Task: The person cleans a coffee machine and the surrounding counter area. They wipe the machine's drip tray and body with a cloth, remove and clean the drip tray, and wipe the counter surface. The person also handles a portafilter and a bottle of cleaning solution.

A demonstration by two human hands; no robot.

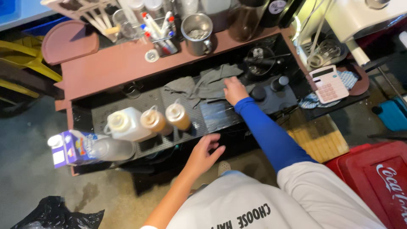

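View from above of a drinks counter with a dark sunken tray. The right hand (234,90), in a blue sleeve, lies flat with fingers pressed onto a crumpled grey cloth (203,85) at the far middle of the black rubber mat (148,104). The left hand (203,152) hovers loosely spread, empty, over the near edge of the counter. A patch of mat just near the cloth glistens wet, so wiping looks partly done; the left part of the mat, where three squeeze bottles (148,122) stand in a row, looks untouched. A milk carton (68,148) sits at the near left corner, a metal mug (197,32) on the far shelf, a pink calculator (328,84) to the right.
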